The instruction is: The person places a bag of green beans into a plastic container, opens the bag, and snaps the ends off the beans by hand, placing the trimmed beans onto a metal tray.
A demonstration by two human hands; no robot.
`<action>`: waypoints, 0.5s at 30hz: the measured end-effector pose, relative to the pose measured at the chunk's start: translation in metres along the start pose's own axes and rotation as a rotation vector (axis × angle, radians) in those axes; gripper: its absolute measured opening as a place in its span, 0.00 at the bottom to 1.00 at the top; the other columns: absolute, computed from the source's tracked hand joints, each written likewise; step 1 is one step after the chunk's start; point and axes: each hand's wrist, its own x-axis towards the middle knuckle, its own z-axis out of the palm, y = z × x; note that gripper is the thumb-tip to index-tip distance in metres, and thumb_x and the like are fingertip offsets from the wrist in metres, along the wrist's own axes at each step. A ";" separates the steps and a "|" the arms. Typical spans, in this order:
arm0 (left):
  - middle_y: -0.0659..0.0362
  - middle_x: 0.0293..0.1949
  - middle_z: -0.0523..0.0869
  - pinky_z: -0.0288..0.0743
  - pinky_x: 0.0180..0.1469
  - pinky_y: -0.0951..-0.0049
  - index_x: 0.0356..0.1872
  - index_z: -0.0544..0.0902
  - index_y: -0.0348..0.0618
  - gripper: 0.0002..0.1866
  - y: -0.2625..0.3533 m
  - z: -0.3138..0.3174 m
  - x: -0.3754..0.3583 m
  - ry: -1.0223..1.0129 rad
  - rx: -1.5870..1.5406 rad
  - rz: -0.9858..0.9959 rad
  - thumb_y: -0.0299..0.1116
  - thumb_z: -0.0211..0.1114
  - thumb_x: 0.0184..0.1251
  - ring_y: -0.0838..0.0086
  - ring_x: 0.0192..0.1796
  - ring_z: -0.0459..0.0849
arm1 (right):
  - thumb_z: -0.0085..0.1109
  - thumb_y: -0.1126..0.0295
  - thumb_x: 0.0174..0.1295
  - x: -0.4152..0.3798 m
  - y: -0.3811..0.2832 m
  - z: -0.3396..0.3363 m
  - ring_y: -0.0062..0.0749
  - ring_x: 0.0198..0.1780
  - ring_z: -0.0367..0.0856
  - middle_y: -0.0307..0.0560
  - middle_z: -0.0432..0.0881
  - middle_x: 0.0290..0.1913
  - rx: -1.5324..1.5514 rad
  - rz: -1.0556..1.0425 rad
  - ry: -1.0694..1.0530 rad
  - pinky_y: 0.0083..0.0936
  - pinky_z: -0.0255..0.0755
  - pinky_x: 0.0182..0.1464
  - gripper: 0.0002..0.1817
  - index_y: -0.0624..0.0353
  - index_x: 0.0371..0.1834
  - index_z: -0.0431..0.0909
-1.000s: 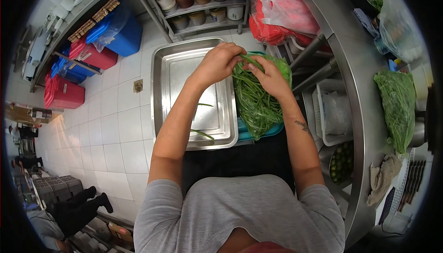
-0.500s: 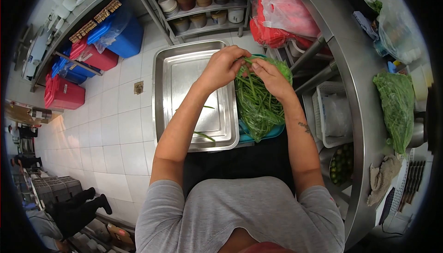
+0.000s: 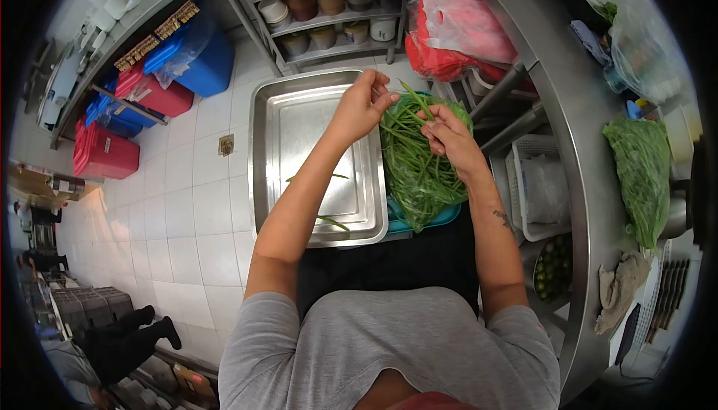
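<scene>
My right hand (image 3: 447, 133) is closed around a long green bean (image 3: 410, 92), whose tip points up and left. My left hand (image 3: 365, 107) is a short way off, above the far right side of the steel tray (image 3: 258, 148). Its fingers are curled with thumb and fingertips close together, and whatever is between them is too small to name. Below my right hand a clear plastic bag of green beans (image 3: 419, 178) lies on a teal tray (image 3: 441, 214). A few bean pieces (image 3: 333, 222) lie in the steel tray, partly hidden by my left forearm.
A steel counter (image 3: 572, 223) runs along the right, with a bag of greens (image 3: 639, 178) and a cloth (image 3: 622, 290) on it. A white basket (image 3: 516, 186) sits beneath. Ahead stands a shelf of tubs (image 3: 329, 17); blue and red bins (image 3: 202, 62) are at left. Another person's legs show lower left.
My hands have come apart from each other. The right moved slightly down and toward me with the bean, while the left stayed near the tray's far corner.
</scene>
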 end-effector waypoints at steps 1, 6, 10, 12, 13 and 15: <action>0.62 0.29 0.79 0.70 0.35 0.76 0.39 0.77 0.38 0.09 -0.005 0.002 0.000 -0.064 -0.103 -0.133 0.31 0.64 0.62 0.78 0.31 0.74 | 0.45 0.71 0.66 -0.001 0.002 -0.002 0.10 0.20 0.55 0.32 0.65 0.27 0.005 0.009 0.012 0.10 0.50 0.23 0.10 0.60 0.48 0.69; 0.61 0.23 0.78 0.70 0.31 0.72 0.32 0.75 0.39 0.07 -0.006 0.017 -0.006 -0.239 -0.025 -0.053 0.30 0.62 0.61 0.71 0.26 0.75 | 0.45 0.71 0.65 -0.003 0.007 -0.008 0.10 0.20 0.54 0.32 0.65 0.26 0.010 0.010 0.031 0.10 0.49 0.22 0.09 0.59 0.47 0.69; 0.49 0.30 0.79 0.72 0.35 0.59 0.32 0.74 0.38 0.06 -0.002 0.047 -0.020 0.000 0.469 0.306 0.25 0.60 0.52 0.52 0.34 0.79 | 0.45 0.70 0.65 -0.010 0.015 -0.001 0.13 0.25 0.60 0.34 0.68 0.29 -0.284 -0.129 0.143 0.12 0.56 0.26 0.09 0.60 0.45 0.69; 0.49 0.32 0.80 0.72 0.36 0.56 0.32 0.75 0.39 0.07 -0.011 0.059 -0.025 0.018 0.603 0.242 0.24 0.59 0.51 0.51 0.37 0.80 | 0.46 0.70 0.65 -0.018 0.018 -0.001 0.25 0.34 0.71 0.42 0.75 0.35 -0.419 -0.154 0.152 0.22 0.65 0.39 0.11 0.62 0.47 0.67; 0.48 0.32 0.80 0.74 0.37 0.60 0.34 0.75 0.39 0.06 -0.022 0.061 -0.025 -0.019 0.509 0.170 0.25 0.59 0.56 0.52 0.34 0.79 | 0.47 0.70 0.65 -0.020 0.018 -0.003 0.31 0.39 0.76 0.45 0.79 0.39 -0.488 -0.169 0.158 0.27 0.69 0.45 0.12 0.63 0.48 0.67; 0.52 0.32 0.81 0.74 0.36 0.66 0.37 0.75 0.39 0.06 -0.048 0.061 -0.018 -0.147 0.315 -0.014 0.28 0.58 0.61 0.60 0.31 0.79 | 0.47 0.69 0.65 -0.023 0.019 -0.011 0.33 0.42 0.77 0.49 0.79 0.43 -0.547 -0.114 0.211 0.28 0.68 0.47 0.12 0.62 0.49 0.66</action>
